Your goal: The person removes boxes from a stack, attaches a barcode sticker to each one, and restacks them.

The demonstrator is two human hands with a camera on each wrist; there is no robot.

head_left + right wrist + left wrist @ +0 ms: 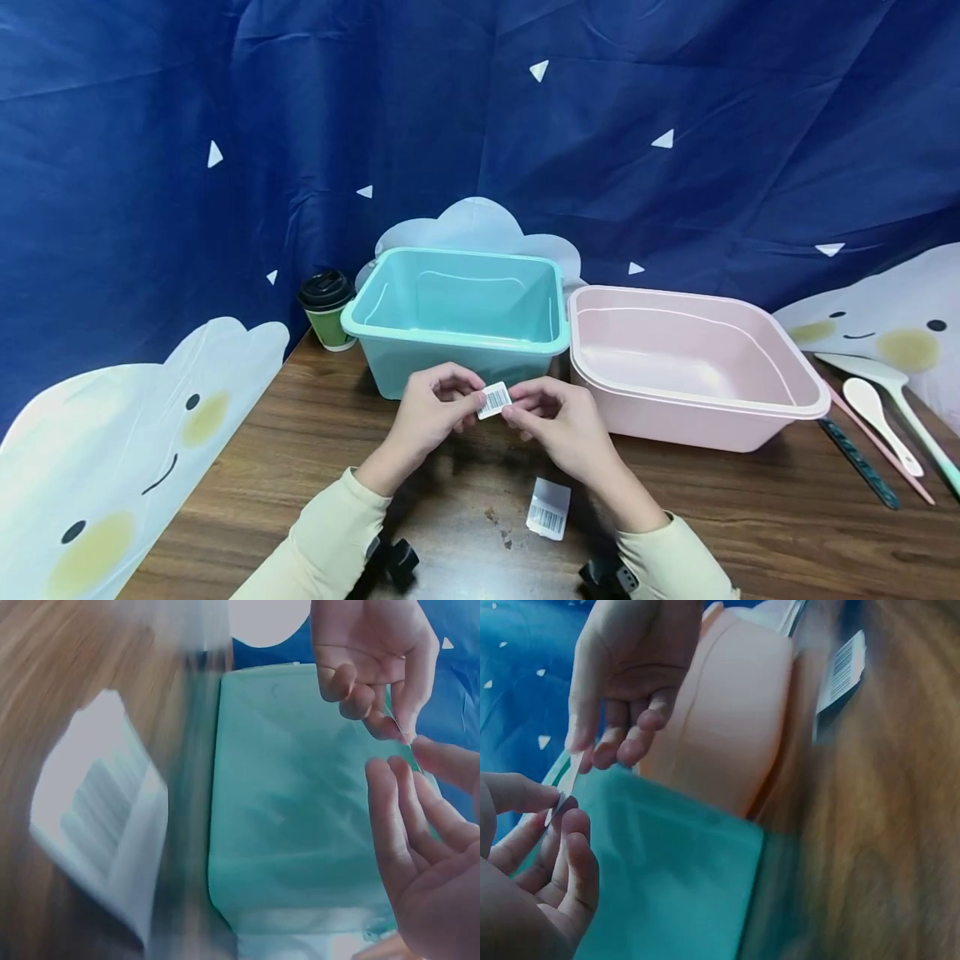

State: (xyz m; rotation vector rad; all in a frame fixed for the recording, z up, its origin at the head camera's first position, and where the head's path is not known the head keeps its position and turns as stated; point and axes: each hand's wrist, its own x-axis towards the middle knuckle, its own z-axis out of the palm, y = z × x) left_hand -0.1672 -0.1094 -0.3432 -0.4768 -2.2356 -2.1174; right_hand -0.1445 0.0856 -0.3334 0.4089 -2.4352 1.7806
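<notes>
Between the two hands, in front of the teal basin (450, 337), is a small white barcode label (494, 400). My left hand (435, 407) pinches its left edge between thumb and fingers. On the opposite edge, my right hand (558, 421) pinches it the same way. The left wrist view shows the label (568, 784) nearly edge-on, a thin white strip between both sets of fingertips. A second white piece with a barcode (549, 508) lies on the table below the hands; in the right wrist view this barcode piece (105, 817) looks bent and raised at one side.
A pink basin (697, 425) stands right of the teal one. A green cup with black lid (327, 310) is at the back left. On the right lie a white spoon (881, 425), a spatula (900, 392) and thin sticks on the wooden table (247, 492). A blue curtain hangs behind.
</notes>
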